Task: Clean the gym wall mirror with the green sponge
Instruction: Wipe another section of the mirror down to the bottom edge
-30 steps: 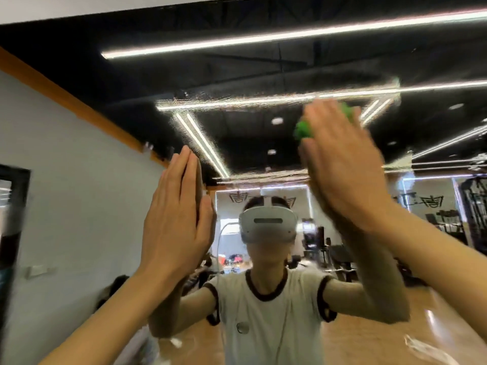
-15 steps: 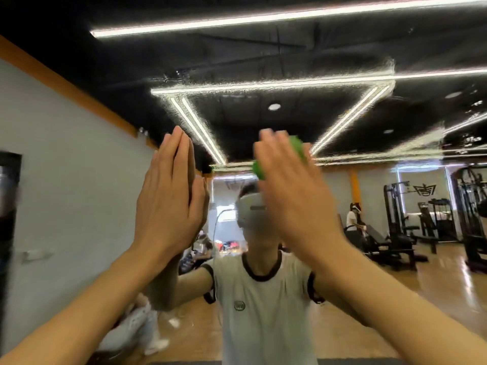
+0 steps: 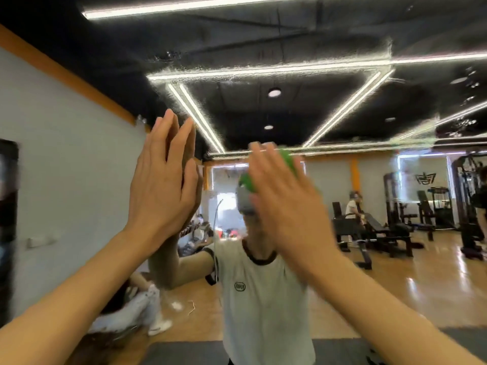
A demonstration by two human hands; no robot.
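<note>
Left hand: your left hand is flat against the mirror at centre left of the frame, fingers straight and together, holding nothing; it meets its own reflection at the fingertips.
Right hand: your right hand, at centre frame, presses the green sponge to the glass with nearly straight fingers laid over its back. It is blurred, so I cannot tell whether the thumb wraps the sponge's edge.
Sponge position: only slivers of green show past your fingers, at the hand's upper right and left edge, over the reflected headset.
Smears: wet, streaky film crosses the upper right of the frame, along the reflected ceiling lights.
Step in hand: wiping, I judge.
How to do it well: keep your palm flat so the whole sponge face stays on the glass, overlap each pass, and work toward that streaky upper right patch.
Brace: lean only lightly on the flat hand, and wipe away its print afterwards.
</note>
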